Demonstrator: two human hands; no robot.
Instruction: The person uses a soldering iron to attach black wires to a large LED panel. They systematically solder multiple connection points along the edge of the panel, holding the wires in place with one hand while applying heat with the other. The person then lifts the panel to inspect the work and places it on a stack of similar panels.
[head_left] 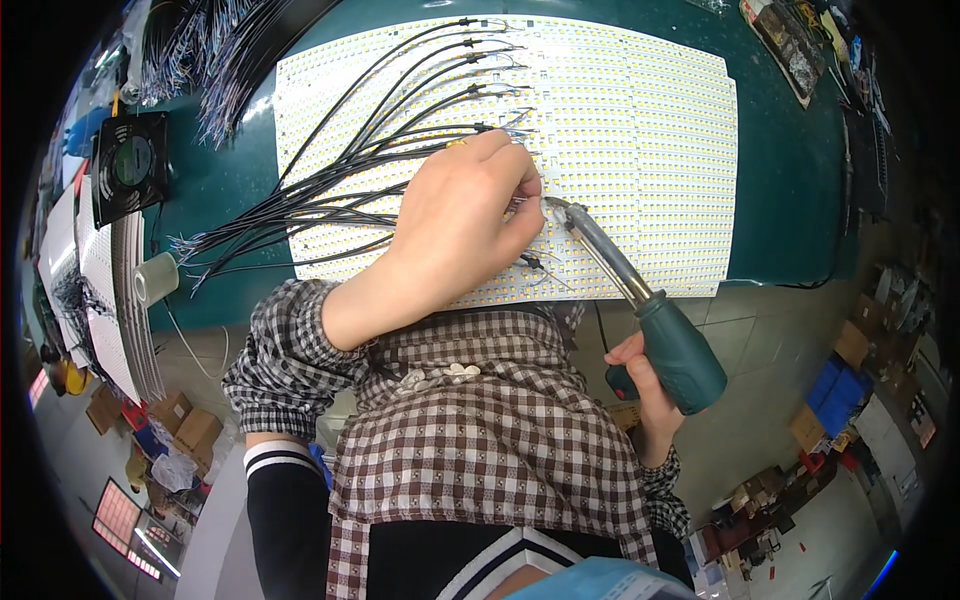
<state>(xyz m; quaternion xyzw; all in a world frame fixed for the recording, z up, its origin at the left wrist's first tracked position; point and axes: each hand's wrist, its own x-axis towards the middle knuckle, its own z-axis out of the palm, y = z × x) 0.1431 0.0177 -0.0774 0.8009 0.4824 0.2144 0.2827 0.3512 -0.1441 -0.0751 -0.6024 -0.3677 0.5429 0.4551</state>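
Note:
A white board of LED panels (660, 130), dotted with rows of small yellow chips, lies on the green table. Black cables (345, 165) fan across its left half, and their thin bare wire ends meet a line near the board's middle. My left hand (460, 205) is over the board, thumb and fingers pinched on a cable's wire end, which the fingertips mostly hide. In my right hand (650, 395) is a soldering iron (680, 350), gripped by its green handle below the board's near edge. The iron's tip points up-left, close beside my left fingertips.
A small black fan (131, 165) stands at the left, with a white spool (156, 279) below it. Bundles of loose cables (235, 60) lie at the far left. Stacked white panels (110, 290) lean by the table's left end. A dark stained tray (782, 45) sits far right.

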